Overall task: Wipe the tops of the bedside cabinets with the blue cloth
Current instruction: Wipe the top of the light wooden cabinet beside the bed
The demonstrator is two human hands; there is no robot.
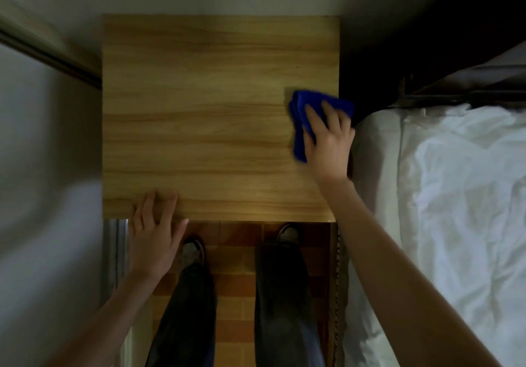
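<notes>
A light wooden bedside cabinet top (199,116) fills the middle of the view, seen from straight above. A bunched blue cloth (301,116) lies at its right edge. My right hand (327,141) presses flat on the cloth with straight fingers, covering its near right part. My left hand (155,230) rests at the cabinet's front left edge, fingers straight on the wood, the palm hanging past the edge.
A bed with rumpled white bedding (444,224) lies close on the right, with a dark gap behind it. A pale wall (42,196) stands on the left and another at the back. My legs and shoes stand on the orange tiled floor (236,295).
</notes>
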